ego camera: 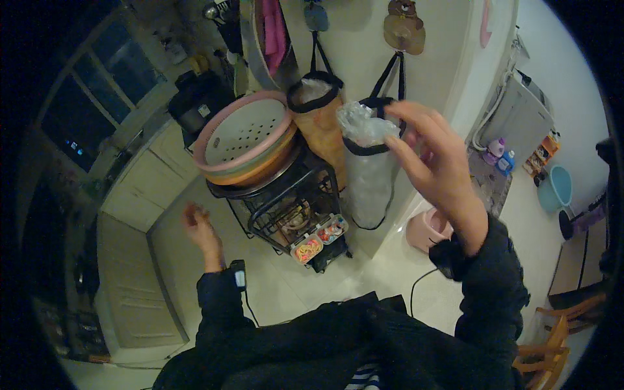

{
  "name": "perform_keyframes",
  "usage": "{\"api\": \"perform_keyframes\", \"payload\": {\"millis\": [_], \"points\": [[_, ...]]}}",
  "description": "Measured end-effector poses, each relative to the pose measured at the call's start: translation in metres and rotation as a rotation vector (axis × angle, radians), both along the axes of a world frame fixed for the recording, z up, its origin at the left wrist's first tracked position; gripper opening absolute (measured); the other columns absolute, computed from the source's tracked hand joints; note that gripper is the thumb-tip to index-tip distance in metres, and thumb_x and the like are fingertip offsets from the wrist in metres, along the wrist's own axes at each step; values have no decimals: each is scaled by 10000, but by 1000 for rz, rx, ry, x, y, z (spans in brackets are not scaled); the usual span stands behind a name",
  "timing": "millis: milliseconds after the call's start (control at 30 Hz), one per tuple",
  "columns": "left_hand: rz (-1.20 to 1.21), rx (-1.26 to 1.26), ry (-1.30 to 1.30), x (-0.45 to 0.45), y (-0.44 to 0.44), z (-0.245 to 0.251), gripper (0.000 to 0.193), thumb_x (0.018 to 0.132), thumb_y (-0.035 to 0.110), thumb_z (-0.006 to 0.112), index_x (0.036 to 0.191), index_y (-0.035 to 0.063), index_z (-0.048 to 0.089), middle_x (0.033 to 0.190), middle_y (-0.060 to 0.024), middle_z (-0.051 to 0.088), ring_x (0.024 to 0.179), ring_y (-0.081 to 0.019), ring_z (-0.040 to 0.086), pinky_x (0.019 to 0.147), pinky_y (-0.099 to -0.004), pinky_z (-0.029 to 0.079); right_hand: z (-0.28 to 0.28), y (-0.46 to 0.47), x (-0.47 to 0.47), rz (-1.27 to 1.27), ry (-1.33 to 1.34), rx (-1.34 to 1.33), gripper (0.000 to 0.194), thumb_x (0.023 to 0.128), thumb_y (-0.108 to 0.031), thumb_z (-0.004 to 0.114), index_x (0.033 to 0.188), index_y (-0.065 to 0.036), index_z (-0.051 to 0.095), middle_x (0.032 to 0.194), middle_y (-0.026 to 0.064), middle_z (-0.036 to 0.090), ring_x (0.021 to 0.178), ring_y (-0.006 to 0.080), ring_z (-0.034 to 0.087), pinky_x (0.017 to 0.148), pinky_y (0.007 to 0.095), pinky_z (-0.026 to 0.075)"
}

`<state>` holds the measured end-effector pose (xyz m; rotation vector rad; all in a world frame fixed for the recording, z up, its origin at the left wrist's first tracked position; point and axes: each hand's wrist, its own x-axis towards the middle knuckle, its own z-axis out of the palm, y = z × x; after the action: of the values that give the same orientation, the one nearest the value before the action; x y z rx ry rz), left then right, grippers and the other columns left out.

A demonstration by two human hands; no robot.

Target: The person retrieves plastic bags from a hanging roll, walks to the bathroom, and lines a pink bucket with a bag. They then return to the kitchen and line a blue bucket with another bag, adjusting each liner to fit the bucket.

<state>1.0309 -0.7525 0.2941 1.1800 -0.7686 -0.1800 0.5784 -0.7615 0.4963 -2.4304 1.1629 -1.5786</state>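
Observation:
My right hand [434,151] is raised at the mouth of a pale hanging bag holder [370,190] with a black rim. Thumb and index finger are spread apart beside a crumpled clear plastic bag [363,124] that bulges out of the opening. The thumb tip overlaps the plastic; whether it presses on it is unclear. Lower on the left, my left hand [202,234] hangs blurred over the floor, fingers loosely bent, with nothing visible in it. A second, orange-brown bag holder [321,126] with plastic inside hangs just left of the pale one.
Stacked colander and basins [243,136] top a black wire cart [292,195]. Small open boxes of colourful bits [309,248] sit on its front. A pink bin [426,226] stands by the wall end. Detergent bottles [504,161], a blue basin [555,187] and a wooden chair [551,351] are at right.

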Motion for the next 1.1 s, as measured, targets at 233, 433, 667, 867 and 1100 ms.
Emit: {"api": "perform_keyframes", "payload": {"millis": [233,433,667,867,1100], "points": [[-294,-130,-821,-179,56,145,198,779,24,558,969,-3,606,1060,-135,574,938,-256,572,835,-335,443,25,-23,15,-214,664,206,278,754,-254,586,971,-81,563,811,152,626,788,344,600,663,455,475],[-448,-24,-957,-213,13,196,363,775,111,581,1112,-18,542,1157,-194,532,1096,-355,493,950,-378,374,19,-15,-12,-200,439,186,247,767,-235,577,972,-98,568,786,168,614,752,358,590,630,443,464],[-460,195,-1218,-210,-86,241,354,773,103,564,1106,-17,543,1103,-210,569,1042,-329,534,877,-363,430,14,-7,-22,-108,362,246,333,763,-200,608,1059,-53,567,911,192,613,817,375,584,696,412,467],[-612,382,-1286,-214,-174,207,341,742,176,600,1076,105,608,998,-162,622,947,-356,574,805,-386,467,8,-12,-18,-110,328,100,318,787,-300,600,1055,-131,578,908,124,630,810,338,593,667,411,478],[-468,135,-812,-180,-197,204,321,762,265,613,982,32,605,911,-174,628,846,-310,607,731,-378,467,-1,-16,-22,-137,369,133,321,794,-303,592,1059,-123,578,969,120,621,870,332,582,706,405,475]]}}
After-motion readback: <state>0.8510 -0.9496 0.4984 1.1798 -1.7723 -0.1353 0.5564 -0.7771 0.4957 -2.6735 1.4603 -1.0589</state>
